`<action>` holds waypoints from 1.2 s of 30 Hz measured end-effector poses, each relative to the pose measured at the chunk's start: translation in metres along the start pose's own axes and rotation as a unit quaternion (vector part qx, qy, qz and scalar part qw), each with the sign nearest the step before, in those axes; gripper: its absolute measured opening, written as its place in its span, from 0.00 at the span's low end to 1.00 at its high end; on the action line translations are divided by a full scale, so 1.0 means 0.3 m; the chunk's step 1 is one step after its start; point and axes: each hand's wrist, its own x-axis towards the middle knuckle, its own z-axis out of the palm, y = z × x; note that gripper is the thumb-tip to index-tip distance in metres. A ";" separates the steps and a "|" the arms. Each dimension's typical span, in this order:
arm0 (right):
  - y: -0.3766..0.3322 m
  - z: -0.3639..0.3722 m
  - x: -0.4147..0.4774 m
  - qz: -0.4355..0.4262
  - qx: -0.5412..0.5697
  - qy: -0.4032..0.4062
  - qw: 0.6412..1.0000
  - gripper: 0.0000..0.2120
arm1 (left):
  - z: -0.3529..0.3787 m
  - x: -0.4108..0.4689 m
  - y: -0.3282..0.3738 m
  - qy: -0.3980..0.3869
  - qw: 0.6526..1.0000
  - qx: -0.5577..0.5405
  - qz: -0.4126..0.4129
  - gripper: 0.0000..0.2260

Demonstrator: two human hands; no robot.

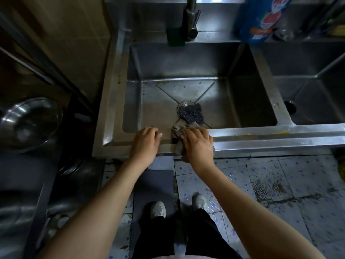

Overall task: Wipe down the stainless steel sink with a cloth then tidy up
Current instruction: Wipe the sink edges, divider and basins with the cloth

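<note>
My right hand (197, 144) sits at the centre of the frame on the sink's front rim (261, 135). Its fingers are curled down over the cloth (177, 130), bunching it and pressing it against the steel, so the grip is narrow and full of cloth. My left hand (146, 142) lies just beside it to the left, apart from the cloth. The palm is down on the same rim, the fingers are only lightly bent, the tips are at the basin's inner lip, and it holds nothing.

The cloth is a grey-brown crumpled wad. Its long axis runs across the rim, from the basin lip above my knuckles down toward the sink's front face below my palm. Most of it is hidden under the right hand. One lump pokes out up and left of my fingertips, over the basin edge, and a fold shows at the hand's lower left. A sliver shows at its right side.

In the basin, just above the cloth, a dark scourer (193, 113) lies partly over the drain (183, 107). The tap (190, 21) stands at top centre, with a blue bottle (261, 19) to its right. A steel bowl (28, 120) is at the left edge.
</note>
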 end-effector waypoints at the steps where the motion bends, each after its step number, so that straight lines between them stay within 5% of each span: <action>1: 0.017 -0.013 0.005 -0.006 0.010 0.020 1.000 0.13 | 0.008 -0.001 0.019 0.009 1.000 -0.021 -0.012 0.17; 13: 0.230 -0.054 0.031 -0.069 0.077 0.033 0.994 0.17 | 0.098 0.025 0.182 0.019 1.000 -0.005 -0.020 0.13; 24: 0.253 -0.054 0.000 -0.126 -0.070 -0.059 0.988 0.22 | 0.133 0.065 0.174 -0.017 0.996 0.064 0.053 0.15; 31: 0.194 -0.036 0.049 -0.067 -0.081 -0.163 0.981 0.28 | 0.157 0.056 0.151 0.033 0.993 0.093 0.071 0.23; 36: 0.215 -0.047 0.072 -0.047 -0.090 -0.150 0.984 0.26 | 0.167 0.058 0.144 0.040 0.992 0.103 0.068 0.21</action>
